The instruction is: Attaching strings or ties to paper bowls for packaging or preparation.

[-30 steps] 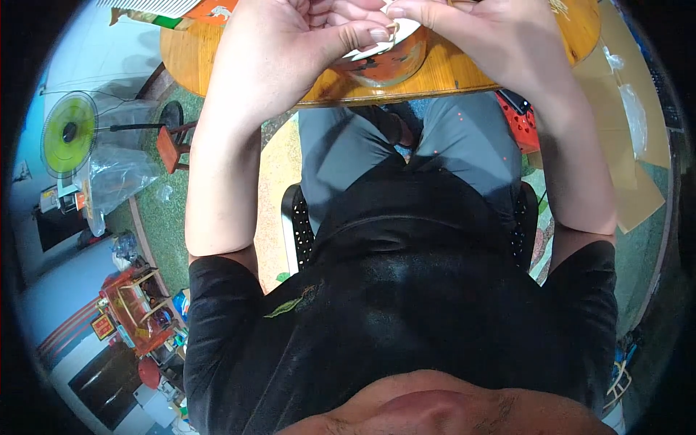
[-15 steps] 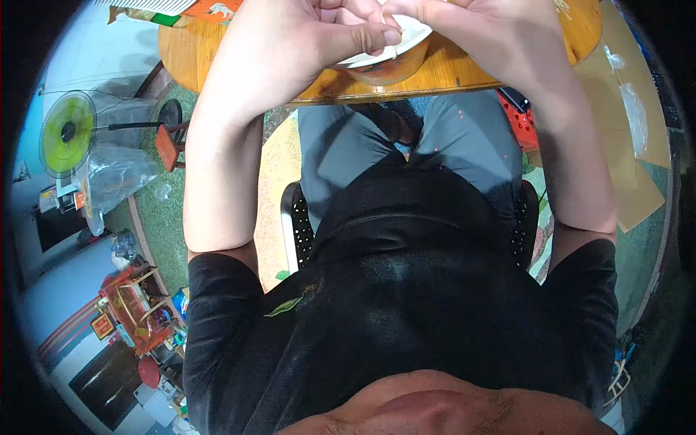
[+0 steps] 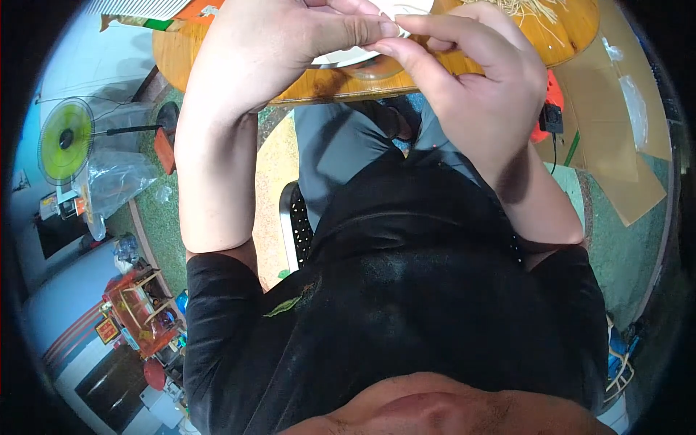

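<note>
Left hand: our left hand is at 12 o'clock, its thumb stretched to the right hand; the fingers behind are mostly hidden, so we cannot tell what they hold.
Right hand: our right hand is toward 1 o'clock, thumb and index extended, with a small gap between their tips, beside the left thumb; whether something thin is pinched there, we cannot tell.
White dish: this white dish is at 12 o'clock, under and behind the fingertips, partly covered by our hands.
Wooden table: the dish is over the near edge of the wooden table.
Pale strands: a loose heap of pale strands lies on the table at 1 o'clock, beyond the right hand.
Good fingertip work: we judge it best to pinch lightly with the very tips, to let one hand steady while the other makes small moves, to stay above the dish, and to keep the thumbs from covering our view.
</note>
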